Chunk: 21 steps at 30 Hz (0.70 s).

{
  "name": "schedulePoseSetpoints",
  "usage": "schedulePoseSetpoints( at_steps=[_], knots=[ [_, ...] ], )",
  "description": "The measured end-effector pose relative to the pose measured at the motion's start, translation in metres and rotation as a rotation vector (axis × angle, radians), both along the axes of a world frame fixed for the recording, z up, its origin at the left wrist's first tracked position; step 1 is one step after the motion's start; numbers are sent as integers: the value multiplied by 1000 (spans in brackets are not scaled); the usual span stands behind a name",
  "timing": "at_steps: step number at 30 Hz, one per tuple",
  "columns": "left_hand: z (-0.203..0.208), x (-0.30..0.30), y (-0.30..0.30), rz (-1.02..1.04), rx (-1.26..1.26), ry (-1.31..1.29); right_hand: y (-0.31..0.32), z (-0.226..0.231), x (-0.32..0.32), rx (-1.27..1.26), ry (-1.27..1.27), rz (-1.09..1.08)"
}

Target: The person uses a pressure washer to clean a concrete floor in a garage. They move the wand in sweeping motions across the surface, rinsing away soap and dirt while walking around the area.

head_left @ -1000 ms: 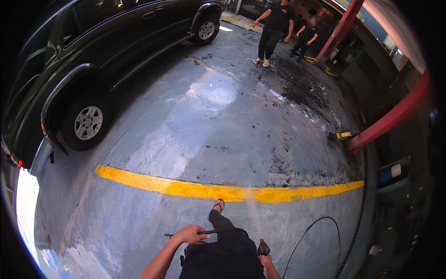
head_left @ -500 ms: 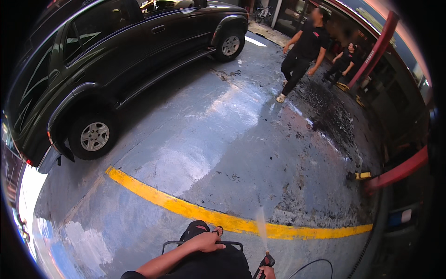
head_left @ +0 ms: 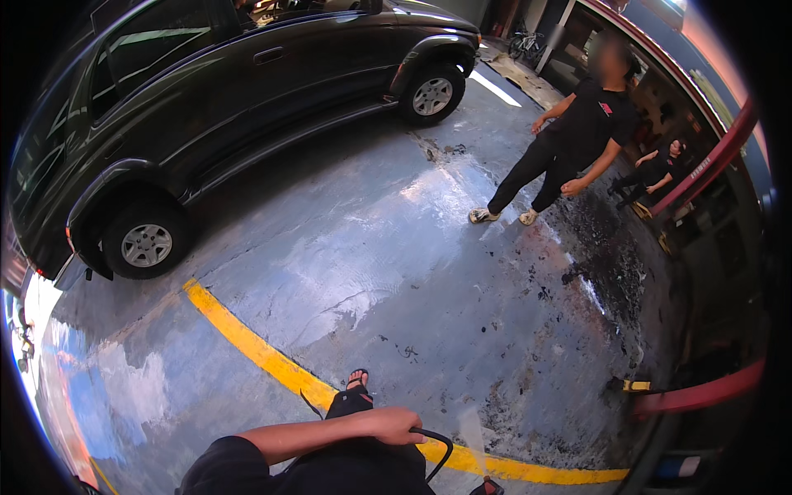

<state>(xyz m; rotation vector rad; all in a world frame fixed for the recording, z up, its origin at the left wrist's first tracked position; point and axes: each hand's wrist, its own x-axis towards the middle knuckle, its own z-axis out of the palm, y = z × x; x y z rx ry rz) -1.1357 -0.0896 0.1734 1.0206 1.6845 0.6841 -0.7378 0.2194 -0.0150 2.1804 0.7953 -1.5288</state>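
Note:
My left hand [head_left: 398,426] reaches across my body, its fingers wrapped round a black hose [head_left: 446,450] that curves down beside my leg. The front end of a dark spray gun [head_left: 487,487] shows at the lower edge, right of that hose. A pale mist of spray [head_left: 472,431] leaves its tip over the yellow floor line. My right hand is below the picture's edge.
A dark SUV [head_left: 247,107] stands at the left. A person in black [head_left: 569,140] is on the wet grey floor [head_left: 371,272], another [head_left: 656,173] farther right. A yellow line [head_left: 256,342] crosses ahead of me. Red lift parts [head_left: 701,389] stand at the right.
I have stepped forward, a sandalled foot now past the yellow line. My left hand has shifted right. The spray gun has dropped lower, taking my right hand out of view. The nearer person has come closer.

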Motion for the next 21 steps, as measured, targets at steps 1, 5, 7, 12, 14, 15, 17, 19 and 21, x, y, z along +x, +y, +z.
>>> schedulePoseSetpoints(
  at_steps=[1, 5, 7, 12, 14, 15, 17, 19, 21],
  knots=[
    [6, -16, 14, -17, 6, 9, 9, 5, -1, -8, -12, -29],
    [37, -65, 67, -110, 34, 31, 23, 26, 3, -76, -30, -192],
    [46, -88, 102, -205, -26, 105, 22, 29, -3, -30, 122, -156],
    [43, -90, 188, -370, -123, 66, 15, 23, -36, 203, 56, -148],
    [37, -88, 225, -410, -190, 20, 21, 19, -46, 249, 49, -182],
    [37, -93, 249, -426, -177, 18, 32, 19, -51, 261, 52, -194],
    [36, -100, 298, -445, -154, 21, 60, 14, -56, 261, 59, -250],
    [42, -103, 347, -459, -136, 47, 96, 12, -60, 217, 51, -298],
    [51, -103, 394, -473, -132, 64, 140, 14, -65, 179, 16, -302]
  ],
)
